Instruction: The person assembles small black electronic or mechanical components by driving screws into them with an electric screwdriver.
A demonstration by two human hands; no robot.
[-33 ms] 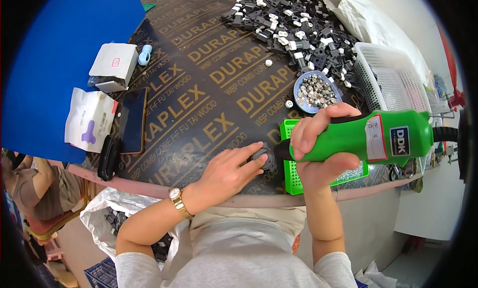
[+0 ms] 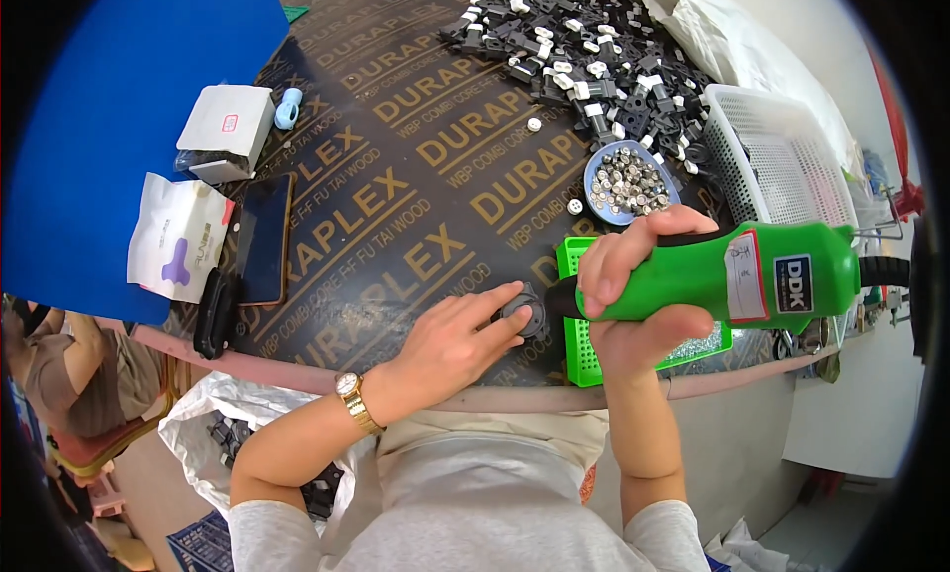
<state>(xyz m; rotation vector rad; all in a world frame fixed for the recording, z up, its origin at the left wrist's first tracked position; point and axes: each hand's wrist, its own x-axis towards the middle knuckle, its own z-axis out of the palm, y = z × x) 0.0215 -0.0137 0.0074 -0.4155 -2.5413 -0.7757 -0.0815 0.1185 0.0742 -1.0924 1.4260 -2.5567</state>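
Observation:
My right hand (image 2: 633,300) is wrapped round a green electric screwdriver (image 2: 727,272), which lies level with its black nose pointing left. My left hand (image 2: 460,334), a gold watch (image 2: 354,399) on its wrist, rests palm down on the table. Its thumb and fingers close on a round black plastic part (image 2: 535,317) lying on the tabletop. The screwdriver's nose overlaps the right side of that part in the picture; whether they touch I cannot tell. Below the screwdriver, partly covered by my right hand, sits a green basket (image 2: 586,371) holding small shiny pieces.
Beyond the screwdriver stands a blue bowl (image 2: 606,212) of small metal-and-white pieces. A heap of black and white parts (image 2: 594,52) covers the far right, beside a white perforated basket (image 2: 742,166). At left lie a phone (image 2: 265,238), a black folding tool (image 2: 212,320) and a white box (image 2: 223,122).

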